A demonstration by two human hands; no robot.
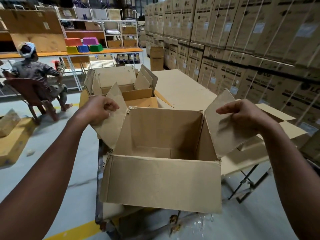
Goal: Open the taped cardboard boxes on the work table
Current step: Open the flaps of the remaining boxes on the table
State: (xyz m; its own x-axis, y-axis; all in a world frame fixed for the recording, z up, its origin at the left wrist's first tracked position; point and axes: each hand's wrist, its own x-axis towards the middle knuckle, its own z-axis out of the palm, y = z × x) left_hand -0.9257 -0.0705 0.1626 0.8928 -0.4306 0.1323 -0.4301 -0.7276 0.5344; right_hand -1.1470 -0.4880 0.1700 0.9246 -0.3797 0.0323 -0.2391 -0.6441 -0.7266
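Seated person (37, 73): far left on a chair, back to you, no part in the job.

Your left hand (98, 110): fingers curled, pinching the top edge of the left side flap (110, 116). You hold it out and up, apparently so it cannot fall back over the mouth.

Cardboard box (161, 181): stands at the near end of the bench (180, 87), directly before you. All flaps are turned out; the near long flap hangs down the front. The interior shows bare cardboard floor, no contents visible. No tape can be made out on it.

Opened boxes behind (121, 84): nested further along the bench, flaps already up; their contents are hidden.

Your right hand (242, 113): fingers curled over the right side flap (226, 125), thumb behind and unseen, drawing it outward to match the left.

Stacked cartons (242, 40): walled along the right, print blurred.

Bench underside: mostly hidden by the box; only part of a folding frame shows.
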